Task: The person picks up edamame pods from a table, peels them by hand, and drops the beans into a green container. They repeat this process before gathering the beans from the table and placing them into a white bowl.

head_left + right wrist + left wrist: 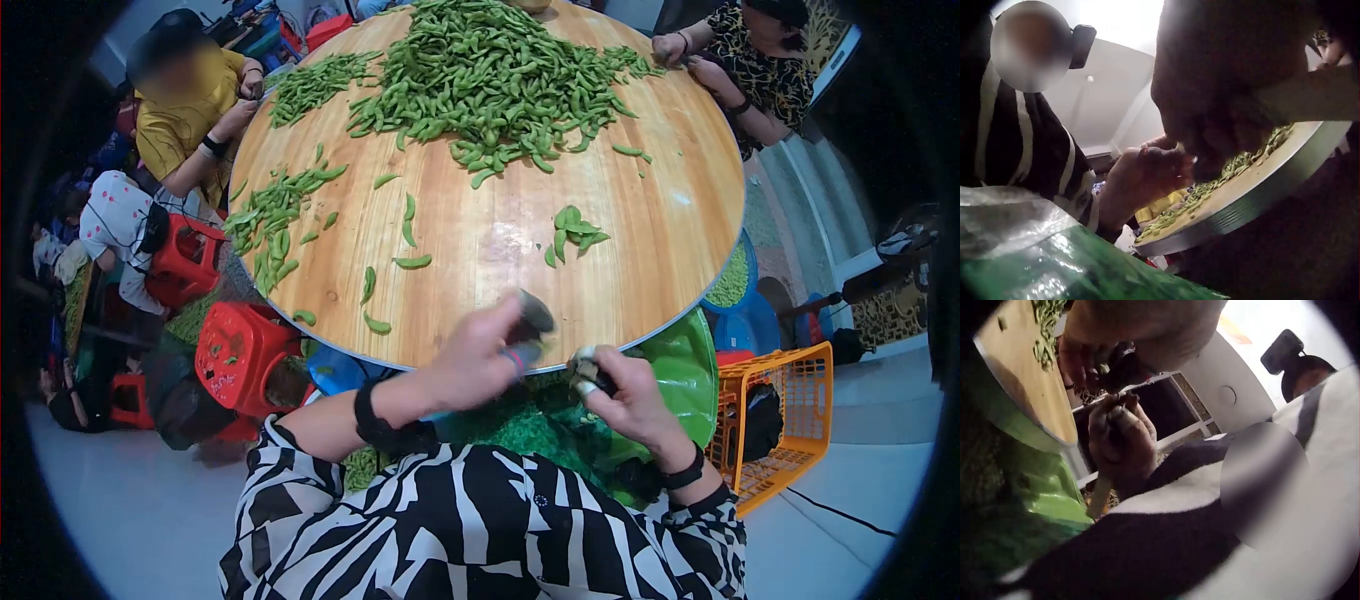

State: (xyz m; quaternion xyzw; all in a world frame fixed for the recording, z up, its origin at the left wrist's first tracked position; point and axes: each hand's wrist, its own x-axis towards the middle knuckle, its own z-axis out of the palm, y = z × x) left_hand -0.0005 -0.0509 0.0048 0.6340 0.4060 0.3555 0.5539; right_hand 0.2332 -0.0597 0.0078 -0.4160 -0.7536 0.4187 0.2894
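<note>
My left hand (478, 352) is blurred over the near edge of the round wooden table (450, 290). Dark covers sit on its fingertips, thumb and fingers apart, a small yellow-green blur beside them. Just right of it, below the table edge, my right hand (632, 395) has thumb and fingers bent together, with dark covers and white wrapping at the tips. I cannot tell whether anything is between them. In the left wrist view the right hand (1124, 440) faces the left hand (1147, 331). Ahead lies a small cluster of green soybean pods (575, 232).
A large heap of pods (490, 80) covers the table's far part; more pods (275, 215) lie at its left edge. Two people sit across. Below the table hangs green plastic (685, 365). An orange crate (815, 430) stands right, a red stool (235, 350) left.
</note>
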